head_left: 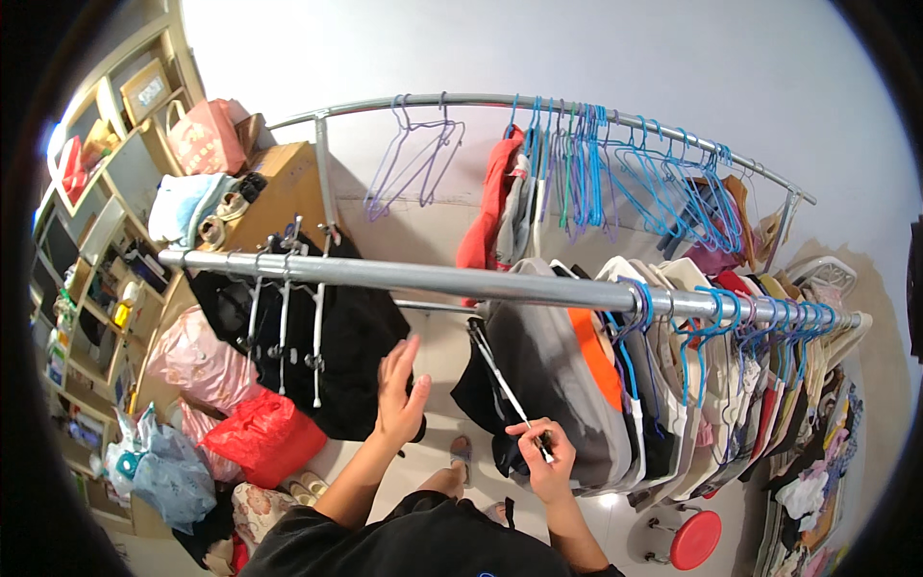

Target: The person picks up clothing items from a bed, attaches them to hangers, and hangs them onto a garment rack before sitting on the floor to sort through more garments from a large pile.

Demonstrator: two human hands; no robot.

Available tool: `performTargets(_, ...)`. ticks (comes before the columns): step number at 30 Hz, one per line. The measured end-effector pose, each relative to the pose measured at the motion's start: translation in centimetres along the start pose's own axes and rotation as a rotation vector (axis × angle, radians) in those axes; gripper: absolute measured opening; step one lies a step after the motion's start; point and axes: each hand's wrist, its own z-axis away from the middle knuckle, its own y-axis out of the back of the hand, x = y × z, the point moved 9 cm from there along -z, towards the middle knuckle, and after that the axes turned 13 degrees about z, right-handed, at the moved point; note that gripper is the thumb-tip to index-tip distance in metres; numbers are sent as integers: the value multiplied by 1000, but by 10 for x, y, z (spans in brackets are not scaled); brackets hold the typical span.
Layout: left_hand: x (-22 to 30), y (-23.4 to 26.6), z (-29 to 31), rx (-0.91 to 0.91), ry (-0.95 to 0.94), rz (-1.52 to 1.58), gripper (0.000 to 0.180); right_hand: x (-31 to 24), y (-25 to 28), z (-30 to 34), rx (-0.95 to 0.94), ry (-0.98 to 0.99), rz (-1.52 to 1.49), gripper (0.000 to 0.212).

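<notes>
- Near rail: metal, round, crossing the view above both hands.
- Hanger: one, slim pale bar with clips, below the near rail, slanting from the right hand up toward the rail. Looks light and stiff; the bar is probably smooth and apt to swivel if held at one end only.
- Right hand: grip closed, fingers and thumb pinching the hanger's lower end about a clip.
- Black cloth: one, just beside the hanger; whether clipped to it cannot be told. Looks soft and limp, likely to sag or fold.
- Best hold, as judged: the clip body at each end, or mid-bar for balance; cloth by its upper edge.
- Left hand: grip spread, fingers extended, thumb apart, holding nothing; just beside the black garments.
- Black garments: hanging at the rail's left end, among clip hangers.
- Grey garment: hanging near the right hand, thicker-looking, with orange beside it.
- Stool: red seat, on the floor, lower right.
</notes>
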Motion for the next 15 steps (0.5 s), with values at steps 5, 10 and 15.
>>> performTargets(5, 15, 49, 25, 156, 64, 32, 60, -48, -16, 13, -62, 151, 97, 6)
performTargets(10, 17, 78, 44, 144, 76, 75, 62, -115, -46, 9, -72, 384, 138, 5)
performTargets(15, 10, 107, 51, 126, 116, 191, 57, -114, -102, -20, 27, 322, 132, 5)
